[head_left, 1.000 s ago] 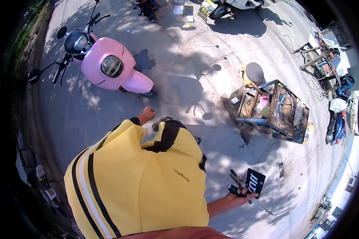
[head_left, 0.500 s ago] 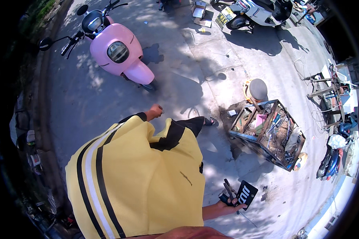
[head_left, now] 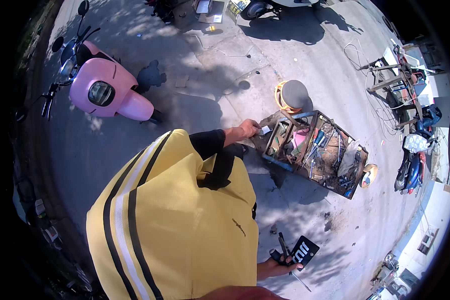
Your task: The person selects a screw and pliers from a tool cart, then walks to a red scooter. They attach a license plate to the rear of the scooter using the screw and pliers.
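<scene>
- The person's left hand (head_left: 248,128) reaches out just left of the open toolbox (head_left: 277,163), fingers curled beside a small white item (head_left: 265,130); whether they grip it cannot be told.
- The person's right hand (head_left: 279,268), well below the toolbox in view, is closed around a bundle.
- That bundle, also below the toolbox, comprises a black plate (head_left: 304,252) with white lettering, a dark plier-like tool (head_left: 284,244) and a screwdriver (head_left: 302,282) with its shaft pointing away.
- Assorted tools lie inside the toolbox.
- A round grey stool (head_left: 295,94) stands just above the toolbox.
- A pink scooter (head_left: 122,92) stands well left of the toolbox.
</scene>
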`<action>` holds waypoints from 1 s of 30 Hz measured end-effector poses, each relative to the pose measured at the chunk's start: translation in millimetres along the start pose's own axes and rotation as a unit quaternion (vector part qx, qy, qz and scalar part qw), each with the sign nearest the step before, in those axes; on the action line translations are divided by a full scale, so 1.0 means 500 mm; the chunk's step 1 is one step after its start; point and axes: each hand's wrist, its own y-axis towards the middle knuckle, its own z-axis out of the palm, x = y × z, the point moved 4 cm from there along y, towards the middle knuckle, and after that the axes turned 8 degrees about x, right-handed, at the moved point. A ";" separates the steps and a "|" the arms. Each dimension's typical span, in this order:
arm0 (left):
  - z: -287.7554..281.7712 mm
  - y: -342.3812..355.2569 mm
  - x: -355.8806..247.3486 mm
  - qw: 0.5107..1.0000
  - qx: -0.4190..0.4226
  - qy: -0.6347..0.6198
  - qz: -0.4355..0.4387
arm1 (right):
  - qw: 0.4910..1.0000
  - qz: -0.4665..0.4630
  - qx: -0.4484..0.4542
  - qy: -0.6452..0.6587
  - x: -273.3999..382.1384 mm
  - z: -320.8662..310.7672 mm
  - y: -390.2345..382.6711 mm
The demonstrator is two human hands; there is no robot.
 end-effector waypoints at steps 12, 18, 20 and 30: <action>-0.072 0.091 0.120 0.902 0.134 0.408 -0.045 | 0.996 -0.081 -0.036 0.004 -0.005 0.072 0.042; -0.343 -0.107 0.339 0.894 0.077 0.377 -0.229 | 0.986 -0.084 -0.144 0.030 0.016 -0.032 0.019; -0.348 -0.158 0.357 0.885 0.081 0.382 -0.255 | 0.983 -0.083 -0.161 0.038 0.021 -0.055 0.017; -0.131 -0.106 0.250 0.918 0.083 0.387 -0.041 | 0.991 -0.059 -0.121 0.017 0.037 -0.097 0.044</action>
